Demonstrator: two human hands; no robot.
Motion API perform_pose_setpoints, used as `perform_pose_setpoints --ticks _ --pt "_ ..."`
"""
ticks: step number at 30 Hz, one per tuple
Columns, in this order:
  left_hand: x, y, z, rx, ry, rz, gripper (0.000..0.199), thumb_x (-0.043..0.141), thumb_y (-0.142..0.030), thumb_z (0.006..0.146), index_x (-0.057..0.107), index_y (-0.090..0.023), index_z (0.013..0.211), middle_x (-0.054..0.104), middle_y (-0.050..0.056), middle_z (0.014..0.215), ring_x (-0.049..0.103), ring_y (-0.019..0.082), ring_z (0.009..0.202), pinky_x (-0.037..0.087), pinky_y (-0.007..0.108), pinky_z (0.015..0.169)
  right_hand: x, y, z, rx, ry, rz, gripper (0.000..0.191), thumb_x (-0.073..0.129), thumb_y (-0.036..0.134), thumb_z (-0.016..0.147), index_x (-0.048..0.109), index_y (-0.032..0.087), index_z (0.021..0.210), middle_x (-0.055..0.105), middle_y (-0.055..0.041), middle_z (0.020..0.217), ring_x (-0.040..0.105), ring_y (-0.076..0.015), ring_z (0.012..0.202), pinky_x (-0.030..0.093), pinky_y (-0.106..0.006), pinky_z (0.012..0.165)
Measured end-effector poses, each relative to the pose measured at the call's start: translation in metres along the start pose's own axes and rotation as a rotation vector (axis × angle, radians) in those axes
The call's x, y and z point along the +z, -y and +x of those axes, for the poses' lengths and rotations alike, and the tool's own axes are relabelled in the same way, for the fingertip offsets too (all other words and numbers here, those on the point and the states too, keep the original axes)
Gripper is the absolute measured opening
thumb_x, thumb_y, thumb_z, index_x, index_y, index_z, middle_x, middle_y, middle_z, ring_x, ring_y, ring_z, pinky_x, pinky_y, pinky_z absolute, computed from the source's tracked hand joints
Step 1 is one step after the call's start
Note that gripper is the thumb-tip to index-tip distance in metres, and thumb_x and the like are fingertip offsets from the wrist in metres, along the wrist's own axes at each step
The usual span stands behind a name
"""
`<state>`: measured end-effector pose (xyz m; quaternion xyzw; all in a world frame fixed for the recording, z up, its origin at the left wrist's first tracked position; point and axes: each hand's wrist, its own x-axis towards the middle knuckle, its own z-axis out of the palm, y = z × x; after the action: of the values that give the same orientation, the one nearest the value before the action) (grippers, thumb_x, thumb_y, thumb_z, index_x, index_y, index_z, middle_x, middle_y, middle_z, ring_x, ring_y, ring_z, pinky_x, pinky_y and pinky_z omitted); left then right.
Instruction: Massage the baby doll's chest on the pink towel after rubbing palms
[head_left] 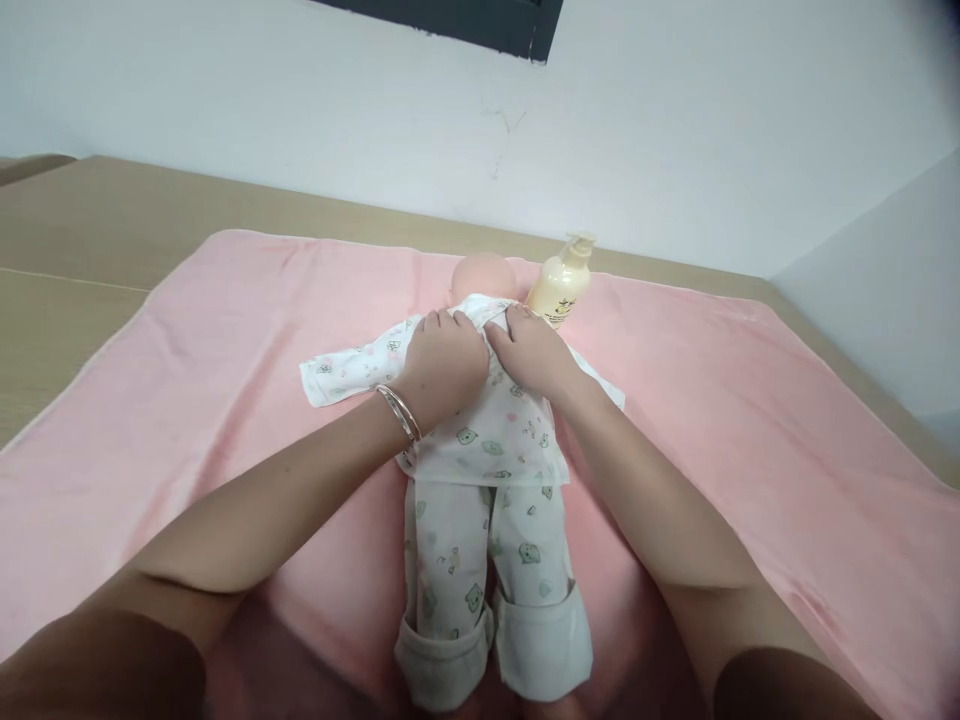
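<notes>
A baby doll, its smooth bald head (484, 277) toward the wall, lies on a pink mat. It wears a white printed shirt (491, 445) and matching pants (454, 555) with thick turned-up cuffs. My left hand (448, 365), a bracelet at its wrist, is closed on the shirt's upper front near the collar. Just beside it, my right hand (531, 350) pinches the cloth at the neckline. One shirt sleeve (349, 367) is spread out to the left; the other is partly covered by my right arm. The fingertips of both hands are partly hidden in the fabric.
A cream pump bottle (559, 285) stands right of the doll's head. The pink mat (247, 340), slightly creased, covers much of the wooden table (90, 240). A white wall (300, 110) with a dark frame (480, 25) rises behind.
</notes>
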<state>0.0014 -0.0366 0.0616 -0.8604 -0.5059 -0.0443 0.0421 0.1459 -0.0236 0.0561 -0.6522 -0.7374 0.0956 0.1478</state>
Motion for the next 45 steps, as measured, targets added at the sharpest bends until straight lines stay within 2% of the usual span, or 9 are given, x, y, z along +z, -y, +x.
perform_pose_setpoints --ticks 3,7,10,14,19,30,38,41,45 --pt "0.002 0.008 0.009 -0.039 0.018 -0.114 0.041 0.029 -0.021 0.096 0.067 -0.009 0.099 0.068 0.02 0.104 0.064 0.028 0.101 0.047 0.04 0.088 0.006 0.005 -0.006 -0.014 -0.041 -0.089 0.045 0.029 0.032 0.105 0.057 0.003 0.125 0.059 -0.0255 0.135 0.051 -0.0373 0.132 0.039 -0.052 0.111" --pt "0.013 0.023 0.025 -0.234 0.026 -0.335 0.052 0.024 -0.043 0.1 0.065 -0.012 0.103 0.071 0.015 0.104 0.067 0.025 0.092 0.05 0.035 0.078 0.008 0.019 -0.022 -0.04 -0.07 -0.173 0.042 0.027 0.025 0.104 0.056 0.004 0.125 0.061 -0.0265 0.131 0.055 -0.037 0.127 0.043 -0.051 0.108" --pt "0.016 0.023 0.027 -0.295 0.0 -0.389 0.05 0.027 -0.042 0.098 0.064 -0.01 0.106 0.071 0.017 0.108 0.066 0.027 0.101 0.051 0.036 0.084 0.003 0.023 -0.028 -0.107 -0.068 -0.188 0.044 0.026 0.021 0.102 0.055 0.002 0.129 0.06 -0.0279 0.131 0.055 -0.0362 0.129 0.045 -0.048 0.106" --pt "0.015 0.018 0.024 -0.274 -0.01 -0.361 0.051 0.027 -0.043 0.098 0.064 -0.009 0.108 0.07 0.018 0.109 0.066 0.028 0.103 0.052 0.038 0.087 0.002 0.015 -0.02 -0.098 -0.034 -0.095 0.047 0.027 0.025 0.102 0.055 0.006 0.136 0.059 -0.0244 0.138 0.052 -0.0355 0.134 0.046 -0.048 0.106" --pt "0.015 0.018 0.022 -0.278 -0.014 -0.337 0.053 0.026 -0.044 0.099 0.064 -0.009 0.112 0.07 0.018 0.111 0.066 0.028 0.105 0.052 0.038 0.09 0.009 0.006 -0.01 -0.052 -0.041 -0.067 0.058 0.031 0.027 0.101 0.039 -0.003 0.15 0.042 -0.0264 0.155 0.035 -0.0381 0.148 0.029 -0.053 0.121" --pt "0.018 0.019 0.023 -0.281 -0.018 -0.368 0.054 0.026 -0.045 0.098 0.063 -0.008 0.112 0.069 0.019 0.112 0.066 0.03 0.107 0.051 0.041 0.093 0.016 0.009 -0.014 -0.07 -0.112 -0.108 0.057 0.025 0.028 0.102 0.045 -0.001 0.146 0.05 -0.0258 0.149 0.042 -0.0375 0.144 0.034 -0.056 0.117" --pt "0.017 0.023 0.025 -0.283 0.006 -0.385 0.047 0.027 -0.042 0.098 0.063 -0.012 0.105 0.07 0.016 0.105 0.066 0.026 0.098 0.051 0.037 0.083 0.012 0.025 -0.036 -0.142 -0.157 -0.183 0.054 0.029 0.027 0.103 0.048 -0.004 0.142 0.056 -0.0287 0.141 0.048 -0.0388 0.139 0.041 -0.053 0.113" --pt "0.018 0.022 0.021 -0.192 -0.01 -0.256 0.045 0.026 -0.036 0.101 0.063 -0.011 0.107 0.069 0.016 0.105 0.065 0.026 0.1 0.05 0.037 0.085 0.003 0.019 -0.029 -0.09 -0.054 -0.122 0.048 0.032 0.029 0.102 0.053 0.002 0.135 0.057 -0.0263 0.141 0.048 -0.0386 0.138 0.046 -0.051 0.107" --pt "0.009 0.005 0.003 -0.012 -0.044 -0.011 0.042 0.026 -0.02 0.098 0.064 -0.007 0.106 0.066 0.02 0.108 0.062 0.031 0.105 0.048 0.041 0.088 -0.006 0.004 -0.009 -0.04 0.022 0.001 0.044 0.033 0.037 0.104 0.059 0.007 0.123 0.06 -0.0226 0.137 0.055 -0.0364 0.129 0.047 -0.048 0.105"
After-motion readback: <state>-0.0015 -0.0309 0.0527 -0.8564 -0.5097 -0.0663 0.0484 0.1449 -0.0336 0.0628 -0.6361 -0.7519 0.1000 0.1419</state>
